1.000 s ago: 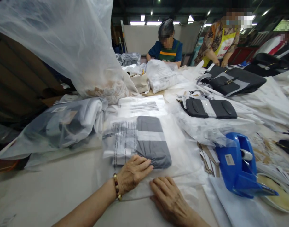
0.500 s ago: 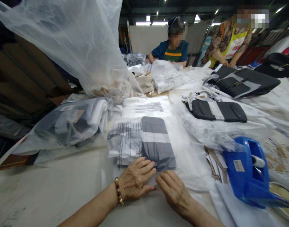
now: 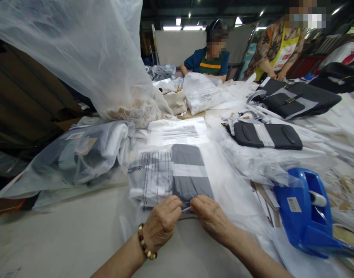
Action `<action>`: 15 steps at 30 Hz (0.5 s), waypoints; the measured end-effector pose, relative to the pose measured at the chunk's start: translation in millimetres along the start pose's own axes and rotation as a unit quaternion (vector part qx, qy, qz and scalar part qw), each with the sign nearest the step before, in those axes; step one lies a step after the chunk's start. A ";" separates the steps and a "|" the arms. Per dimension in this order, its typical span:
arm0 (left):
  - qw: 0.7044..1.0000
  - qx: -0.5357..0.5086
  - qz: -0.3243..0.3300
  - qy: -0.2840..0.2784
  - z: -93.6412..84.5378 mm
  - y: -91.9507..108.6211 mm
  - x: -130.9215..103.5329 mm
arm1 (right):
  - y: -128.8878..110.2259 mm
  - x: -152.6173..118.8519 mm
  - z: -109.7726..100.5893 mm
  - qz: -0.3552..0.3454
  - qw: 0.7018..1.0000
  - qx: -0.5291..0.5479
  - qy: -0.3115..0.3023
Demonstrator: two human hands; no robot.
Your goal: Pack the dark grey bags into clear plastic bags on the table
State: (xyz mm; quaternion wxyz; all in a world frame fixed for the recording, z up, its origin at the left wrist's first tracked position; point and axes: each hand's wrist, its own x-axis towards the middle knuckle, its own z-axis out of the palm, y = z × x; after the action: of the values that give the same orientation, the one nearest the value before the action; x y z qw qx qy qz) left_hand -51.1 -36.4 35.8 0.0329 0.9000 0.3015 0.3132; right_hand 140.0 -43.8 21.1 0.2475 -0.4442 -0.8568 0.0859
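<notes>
A folded grey item sits inside a clear printed plastic bag (image 3: 165, 173) on the table in front of me. My left hand (image 3: 162, 222), with a bead bracelet on the wrist, and my right hand (image 3: 210, 216) meet at the bag's near edge. The fingers of both hands are curled and pinch the plastic flap between them, close together. The grey item (image 3: 191, 173) has a pale band across its middle.
A blue tape dispenser (image 3: 307, 210) stands at the right. A big clear bag (image 3: 87, 58) rises at the back left, a bagged bundle (image 3: 78, 154) lies left. Dark pouches (image 3: 266, 135) and more bags lie behind. Two people work at the far side.
Both hands have gone from lying flat on the plastic to pinching the bag's near edge together. My right hand moved left and forward to meet the left.
</notes>
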 end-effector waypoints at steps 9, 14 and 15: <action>0.993 0.088 -0.080 -0.016 12.3 -0.7 5.2 | 2.9 6.5 0.5 0.076 0.996 0.006 -0.042; 0.990 0.097 -0.099 -0.037 11.9 -0.7 6.8 | 2.5 9.6 3.0 0.117 0.992 0.001 -0.052; 0.989 0.095 -0.102 -0.043 9.4 0.4 7.0 | 2.2 10.2 3.2 0.122 0.991 0.000 -0.055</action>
State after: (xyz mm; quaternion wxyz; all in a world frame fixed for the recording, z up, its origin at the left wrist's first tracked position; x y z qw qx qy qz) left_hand -41.0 -31.6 32.2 -0.0080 0.8763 0.4183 0.2389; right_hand 135.1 -34.0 21.1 0.1881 -0.5400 -0.8083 0.1399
